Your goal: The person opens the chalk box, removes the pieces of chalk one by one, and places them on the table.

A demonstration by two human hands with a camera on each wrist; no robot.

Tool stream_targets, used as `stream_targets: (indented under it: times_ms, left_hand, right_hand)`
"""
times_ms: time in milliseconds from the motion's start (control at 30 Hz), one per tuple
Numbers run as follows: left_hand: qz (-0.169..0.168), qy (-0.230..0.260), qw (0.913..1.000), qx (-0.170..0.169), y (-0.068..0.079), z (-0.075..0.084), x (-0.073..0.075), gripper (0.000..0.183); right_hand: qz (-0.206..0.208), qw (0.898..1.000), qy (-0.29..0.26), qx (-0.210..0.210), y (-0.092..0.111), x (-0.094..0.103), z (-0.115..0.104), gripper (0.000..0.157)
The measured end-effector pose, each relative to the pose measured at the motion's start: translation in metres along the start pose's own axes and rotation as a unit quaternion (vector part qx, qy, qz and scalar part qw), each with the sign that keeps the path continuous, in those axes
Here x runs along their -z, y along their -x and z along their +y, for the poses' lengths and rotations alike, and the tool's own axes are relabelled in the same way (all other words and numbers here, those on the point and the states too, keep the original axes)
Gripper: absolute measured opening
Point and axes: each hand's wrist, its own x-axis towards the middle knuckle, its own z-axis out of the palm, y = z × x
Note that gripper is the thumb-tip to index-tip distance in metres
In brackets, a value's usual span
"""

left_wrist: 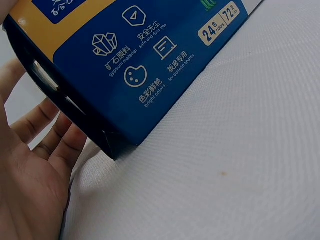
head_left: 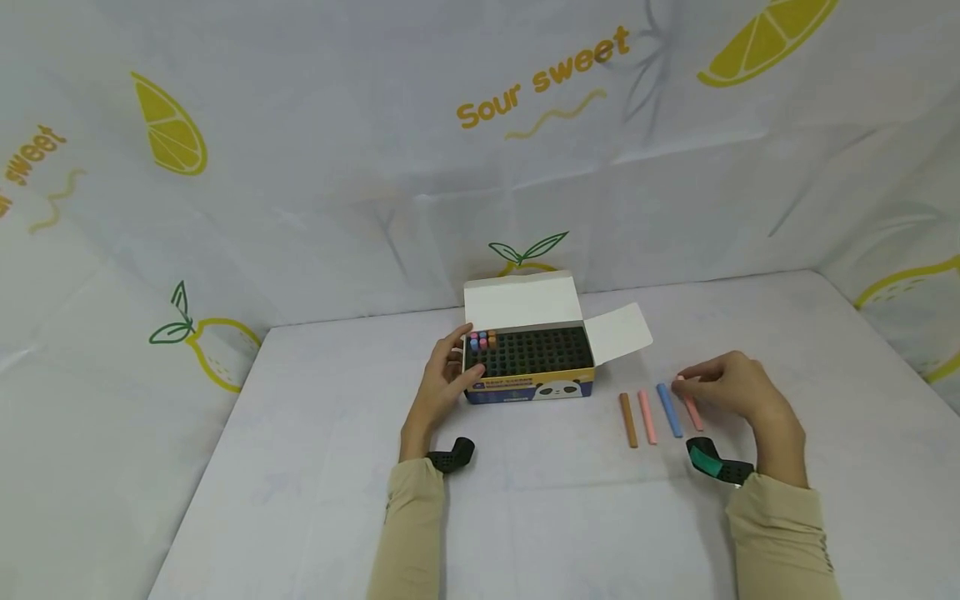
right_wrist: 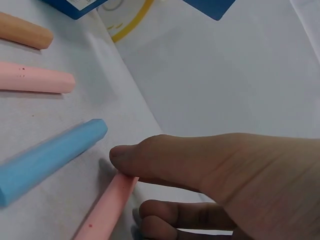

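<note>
While the chalk box (head_left: 525,390) is gripped by the left hand (head_left: 438,385), the rightmost pink chalk stick (head_left: 693,411) is pinched by the right hand (head_left: 738,385).
Its left end is clasped, presumably against shifting; the stick, beside the blue chalk stick (head_left: 670,410), is taken by its far end.

Soft light covers my table (head_left: 547,500); my right hand (head_left: 733,385) casts a faint shadow; wrist views look dimmer.
</note>
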Motion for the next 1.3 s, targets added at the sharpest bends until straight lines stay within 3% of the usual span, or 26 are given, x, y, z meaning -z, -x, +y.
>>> stream_targets:
  times_ms: [67, 233, 967, 1100, 1300]
  left_hand:
    - [0.002, -0.004, 1.0000, -0.001, -0.003, -0.012, -0.002, 0.072]
    - [0.007, 0.000, 0.9999, -0.009, -0.003, -0.017, -0.002, 0.070]
    - [0.015, -0.004, 0.9997, -0.017, -0.002, -0.017, -0.001, 0.073]
    - [0.015, 0.001, 0.9998, -0.016, -0.003, -0.017, -0.001, 0.071]
    - [0.012, 0.003, 0.9998, -0.017, -0.003, -0.017, -0.001, 0.071]
  right_hand:
    - [-0.001, 1.000, -0.001, -0.004, 0.000, -0.001, 0.001, 0.052]
    - [-0.004, 1.000, -0.004, -0.016, -0.001, -0.002, 0.002, 0.055]
    - [-0.006, 1.000, -0.018, -0.015, -0.001, -0.001, 0.000, 0.057]
    - [0.018, 1.000, -0.017, -0.009, -0.001, -0.001, -0.001, 0.059]
    - [0.095, 0.995, -0.027, 0.009, 0.000, -0.002, -0.004, 0.054]
